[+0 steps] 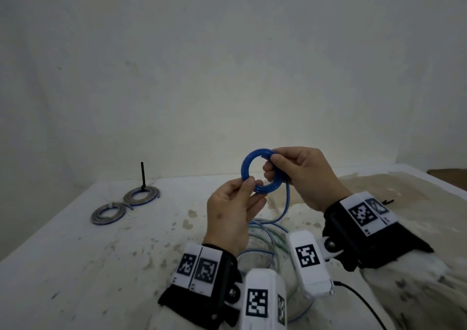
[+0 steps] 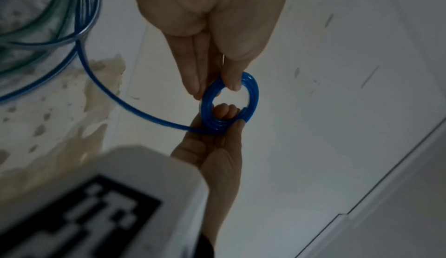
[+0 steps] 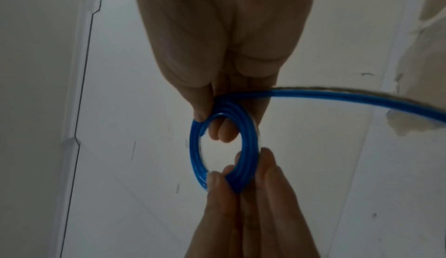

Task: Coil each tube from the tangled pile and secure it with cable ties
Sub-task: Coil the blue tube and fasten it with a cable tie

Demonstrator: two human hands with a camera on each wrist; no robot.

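Observation:
A small blue tube coil (image 1: 246,164) of several turns is held up above the table between both hands. My left hand (image 1: 254,189) pinches its lower left arc between thumb and fingers. My right hand (image 1: 273,165) grips its upper right arc, with fingers curled through the ring. In the left wrist view the coil (image 2: 253,94) hangs between my left hand (image 2: 214,88) above and my right hand (image 2: 231,118) below. The loose tail (image 1: 286,203) runs from the coil down to the tangled pile (image 1: 262,238) of blue and greenish tubes. In the right wrist view the tail (image 3: 337,96) leaves the coil (image 3: 195,147) to the right.
Two tied coils (image 1: 140,194) (image 1: 108,212) lie at the table's far left, by a black upright post (image 1: 142,175). A black cable (image 1: 358,297) trails at lower right. A small dark item (image 1: 386,201) lies behind my right wrist. The white wall stands just behind the table.

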